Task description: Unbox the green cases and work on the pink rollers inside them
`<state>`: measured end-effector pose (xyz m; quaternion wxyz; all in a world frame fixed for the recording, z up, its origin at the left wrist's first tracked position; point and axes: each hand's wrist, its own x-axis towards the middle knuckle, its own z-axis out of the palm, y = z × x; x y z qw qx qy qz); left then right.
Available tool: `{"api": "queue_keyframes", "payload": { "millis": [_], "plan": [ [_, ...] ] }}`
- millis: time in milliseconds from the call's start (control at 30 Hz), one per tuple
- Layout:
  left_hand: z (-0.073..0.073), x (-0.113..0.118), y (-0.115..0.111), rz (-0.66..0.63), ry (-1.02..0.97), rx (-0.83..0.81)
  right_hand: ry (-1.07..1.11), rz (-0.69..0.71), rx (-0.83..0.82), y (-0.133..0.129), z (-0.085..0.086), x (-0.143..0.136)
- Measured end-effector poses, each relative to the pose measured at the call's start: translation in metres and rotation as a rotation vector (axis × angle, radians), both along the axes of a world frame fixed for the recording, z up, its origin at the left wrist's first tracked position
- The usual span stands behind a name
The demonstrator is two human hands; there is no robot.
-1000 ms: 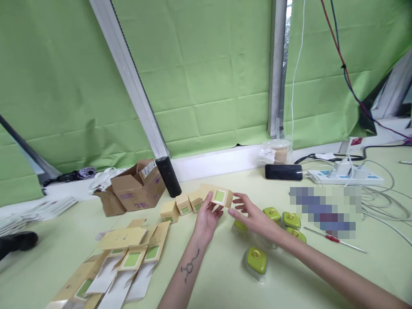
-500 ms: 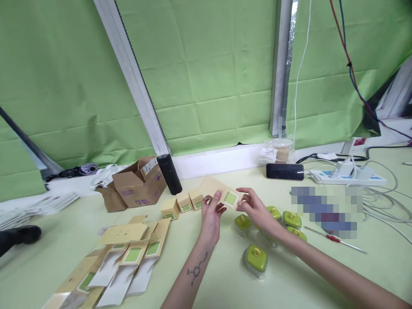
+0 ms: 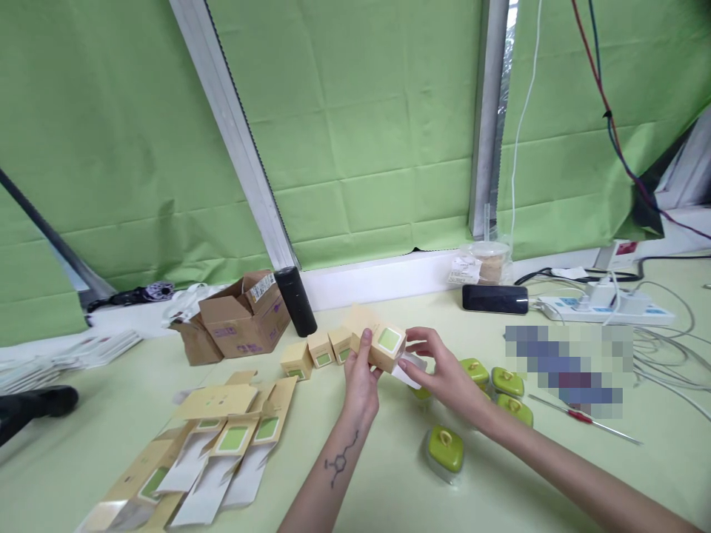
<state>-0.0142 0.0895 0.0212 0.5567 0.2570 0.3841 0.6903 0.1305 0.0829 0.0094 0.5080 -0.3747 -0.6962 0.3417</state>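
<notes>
The carton (image 3: 390, 340) is up off the table (image 3: 500, 488), between the two hands, its green square turned upward and a white flap (image 3: 409, 374) sticking out at its right end. The left hand (image 3: 361, 385) grips its left part, thumb on the near side—probably to steady it and keep the walls squared. The right hand (image 3: 451, 376) has its fingers bent around the right end, by the flap, a place that suits working the folds; whether they pinch or only rest there, I cannot tell.

Just beyond the left hand, three boxes (image 3: 322, 350) stand in a loose row, seemingly set aside out of the way. Flat cartons (image 3: 230, 439) overlap at the left, within easy reach of the left hand. Green-lidded tubs (image 3: 445, 447) sit lids up on the right hand's side, some partly hidden by that arm.

Farther out are a screwdriver (image 3: 581, 417) and a phone (image 3: 495, 299) at the right—the phone close to a power strip (image 3: 605, 311), perhaps for charging—and a black bottle (image 3: 296, 302) beside a brown box (image 3: 244, 318).
</notes>
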Motion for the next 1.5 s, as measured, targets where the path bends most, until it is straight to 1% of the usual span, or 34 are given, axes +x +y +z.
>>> {"api": "queue_keyframes", "payload": {
  "millis": [100,200,300,367,433,533,633,767,800,933,1000,1067,1133,1200,1267,1400,1433,1500],
  "plan": [
    [0.000,0.003,-0.002,-0.027,-0.004,-0.001,0.074,0.022,-0.046,0.003,-0.002,0.001],
    [0.002,0.004,0.000,-0.001,-0.037,0.003,0.086,0.049,-0.050,0.007,-0.006,0.001],
    [0.003,0.003,0.003,0.009,-0.075,-0.008,0.048,0.068,-0.028,0.007,-0.007,0.002],
    [0.003,0.003,0.004,0.004,-0.093,-0.015,-0.008,0.058,0.003,0.003,-0.005,0.002],
    [0.003,0.003,0.003,0.024,-0.106,-0.013,-0.069,0.038,0.044,-0.002,-0.001,0.003],
    [0.003,0.007,-0.001,0.077,-0.120,0.010,-0.228,-0.024,0.127,-0.010,0.006,0.003],
    [0.005,0.012,-0.004,0.081,-0.134,0.035,-0.370,-0.090,0.185,-0.013,0.010,0.003],
    [0.007,0.014,-0.006,0.046,-0.145,0.016,-0.463,-0.063,0.251,-0.010,0.012,0.007],
    [0.007,0.014,-0.006,0.047,-0.145,0.014,-0.471,-0.079,0.269,-0.009,0.012,0.008],
    [0.010,0.016,-0.009,0.128,-0.130,0.037,-0.513,-0.200,0.358,-0.011,0.010,0.006],
    [0.011,0.017,-0.011,0.180,-0.113,0.053,-0.521,-0.207,0.379,-0.015,0.010,0.002],
    [0.012,0.019,-0.013,0.204,-0.094,0.067,-0.451,-0.196,0.327,-0.019,0.011,-0.003],
    [0.012,0.020,-0.015,0.198,-0.080,0.077,-0.329,-0.159,0.193,-0.023,0.013,-0.006],
    [0.012,0.020,-0.016,0.172,-0.076,0.086,-0.211,-0.104,0.038,-0.025,0.016,-0.009],
    [0.012,0.021,-0.017,0.115,-0.079,0.091,-0.125,-0.081,-0.065,-0.024,0.018,-0.010],
    [0.016,0.025,-0.020,-0.050,-0.065,0.106,-0.063,-0.119,-0.103,-0.025,0.024,-0.006],
    [0.019,0.025,-0.021,-0.066,-0.054,0.111,-0.074,-0.109,-0.097,-0.026,0.026,-0.004],
    [0.027,0.018,-0.024,-0.050,-0.038,0.115,-0.096,-0.090,-0.046,-0.027,0.033,0.003]
  ]
}}
